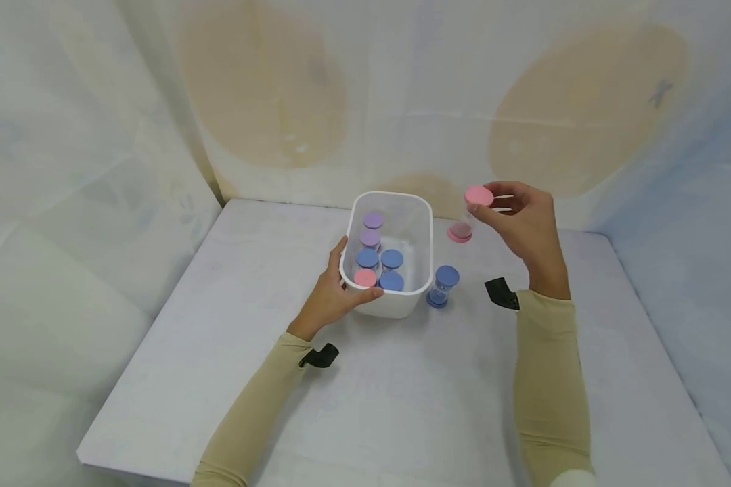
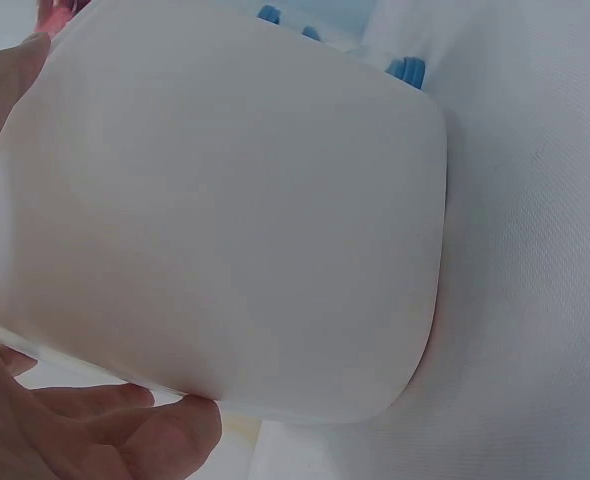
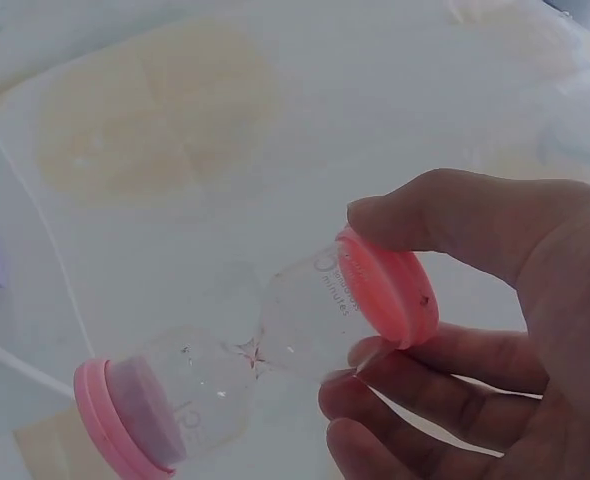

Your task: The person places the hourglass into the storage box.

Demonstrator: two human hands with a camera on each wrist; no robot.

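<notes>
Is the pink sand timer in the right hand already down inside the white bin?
No, the right hand holds the pink sand timer in the air, outside the white bin.

A white plastic bin [image 1: 402, 223] sits on a pale tabletop [image 1: 402, 399]. Inside it stand small sand timers with purple, blue and pink caps. The left hand [image 1: 335, 291] grips the bin's near left corner. The right hand [image 1: 524, 226], raised just right of the bin, pinches a pink-capped sand timer [image 1: 470, 215] by its top end. A blue-capped sand timer [image 1: 443, 286] stands on the tabletop just beside the bin's right wall.
</notes>
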